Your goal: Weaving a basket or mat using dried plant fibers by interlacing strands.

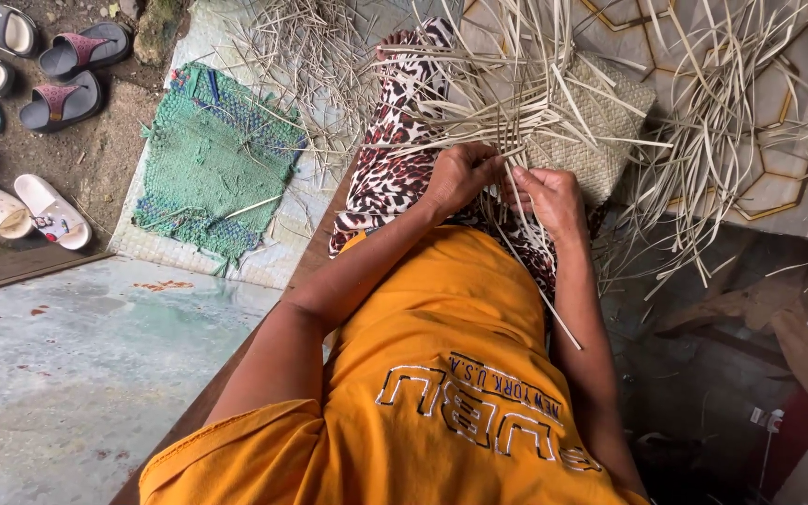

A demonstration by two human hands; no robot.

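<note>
At twelve o'clock, left hand [460, 176] and right hand [548, 198] are pinching pale flat straw strips [516, 103], interlacing the tan woven straw mat [600, 122]; tightening appears due.

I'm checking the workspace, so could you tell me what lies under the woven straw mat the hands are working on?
Under the woven straw mat a spotted cloth over the lap shows at its left edge, and patterned flooring to the right. What lies beneath its middle is covered.

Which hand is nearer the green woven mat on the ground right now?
Left. The left hand works the pale strips on the side toward the green woven mat; the right hand sits farther away.
</note>
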